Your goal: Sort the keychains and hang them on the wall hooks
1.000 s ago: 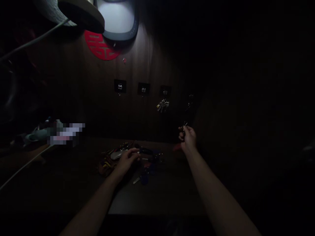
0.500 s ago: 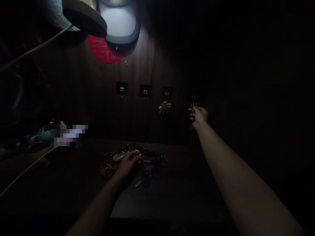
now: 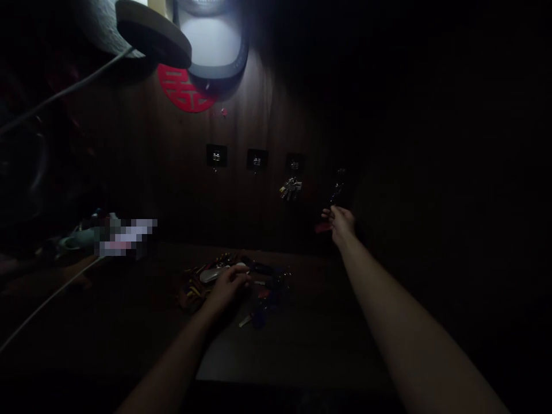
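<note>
My right hand (image 3: 342, 224) is at the dark wall, below the rightmost hook (image 3: 341, 171). Its fingers are closed at the lower end of a dim bunch of keys (image 3: 337, 192) hanging there, and a red tag-like piece (image 3: 322, 227) shows beside them. My left hand (image 3: 228, 283) rests over a pile on the wooden surface, thumb and fingers a little apart. Right of its fingertips lie loose keys (image 3: 245, 321) with dark blue fobs (image 3: 259, 317). A silvery oval object (image 3: 211, 275) and brown and yellow cords (image 3: 192, 296) lie at its left. Darkness hides details.
Another bunch of keys (image 3: 291, 188) hangs from the third hook (image 3: 295, 164). Two more hooks (image 3: 216, 156) are further left. A lit lamp (image 3: 211, 40) and red paper cutout (image 3: 185, 92) are above. A white cable (image 3: 52, 299) crosses the left side.
My right hand has dropped lower from the hook, uncovering the dim keys above it and the red piece beside it. My left hand has stayed over the pile.
</note>
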Available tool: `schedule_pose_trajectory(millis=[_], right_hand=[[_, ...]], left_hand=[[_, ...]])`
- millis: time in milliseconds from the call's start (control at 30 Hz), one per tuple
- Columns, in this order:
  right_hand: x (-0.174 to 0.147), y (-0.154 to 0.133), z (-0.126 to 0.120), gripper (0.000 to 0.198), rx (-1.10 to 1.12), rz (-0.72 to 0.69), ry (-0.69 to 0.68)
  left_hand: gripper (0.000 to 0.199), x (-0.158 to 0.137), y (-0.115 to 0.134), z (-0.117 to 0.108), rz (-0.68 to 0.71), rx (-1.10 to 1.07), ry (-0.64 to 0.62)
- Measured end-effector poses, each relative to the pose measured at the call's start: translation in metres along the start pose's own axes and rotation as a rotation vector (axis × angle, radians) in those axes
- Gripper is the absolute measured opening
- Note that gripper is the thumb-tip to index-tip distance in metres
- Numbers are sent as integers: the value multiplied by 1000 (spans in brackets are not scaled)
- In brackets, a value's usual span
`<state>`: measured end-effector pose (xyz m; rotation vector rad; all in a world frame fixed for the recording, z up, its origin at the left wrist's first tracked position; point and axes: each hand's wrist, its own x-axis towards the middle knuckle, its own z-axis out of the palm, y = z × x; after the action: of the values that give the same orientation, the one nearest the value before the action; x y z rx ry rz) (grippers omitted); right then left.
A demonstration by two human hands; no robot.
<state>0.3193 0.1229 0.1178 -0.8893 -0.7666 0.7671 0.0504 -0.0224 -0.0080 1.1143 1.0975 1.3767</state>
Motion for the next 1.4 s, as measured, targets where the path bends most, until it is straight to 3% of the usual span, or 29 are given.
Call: schedule_pose_trajectory(millis=[200, 367, 533, 900, 1167, 1400], right_hand=[[-15, 28, -16, 21, 39, -22, -9], [-32, 47, -28, 22, 30, 57, -34], [-54, 60, -36, 25, 71, 119, -26], [-99, 86, -49, 26, 0, 118, -106], [-122, 83, -42, 15, -229, 49, -372], [-145, 80, -34, 10, -531, -287, -753]], left_hand=[[21, 2, -1, 0, 14, 49, -5], [23, 0, -1, 0, 13, 71, -8], [24, -2, 1, 0, 22, 75, -16], [21, 1, -5, -1, 52, 86, -43], [20, -3, -3, 1, 81, 104, -52], [18, 0, -8, 1, 166, 252, -59]])
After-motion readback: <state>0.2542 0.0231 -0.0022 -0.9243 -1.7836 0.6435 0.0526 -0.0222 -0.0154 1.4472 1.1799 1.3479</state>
